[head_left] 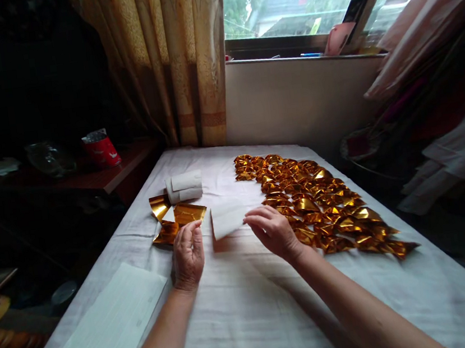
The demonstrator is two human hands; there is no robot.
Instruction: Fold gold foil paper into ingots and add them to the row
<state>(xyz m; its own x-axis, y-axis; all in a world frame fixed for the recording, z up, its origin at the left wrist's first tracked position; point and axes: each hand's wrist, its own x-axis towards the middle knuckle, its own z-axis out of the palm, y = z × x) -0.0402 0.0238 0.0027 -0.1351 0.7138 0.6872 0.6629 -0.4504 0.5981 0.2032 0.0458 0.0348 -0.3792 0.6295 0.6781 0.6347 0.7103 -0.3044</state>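
The person was at the start of folding one more gold paper. The right hand [274,231] pinched a white sheet [226,220] by its edge, just above the white cloth [249,313]. The left hand [188,254] lay with curled fingers touching a gold foil sheet [188,212]. Many folded gold pieces [316,200] lay to the right. Probably the next move needed exact alignment of the corners.

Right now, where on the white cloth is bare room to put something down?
Bare: the near cloth between the forearms, and its near right corner. Crowded: the folded gold pieces along the right, the gold sheets and paper roll far left, the white sheets near left.
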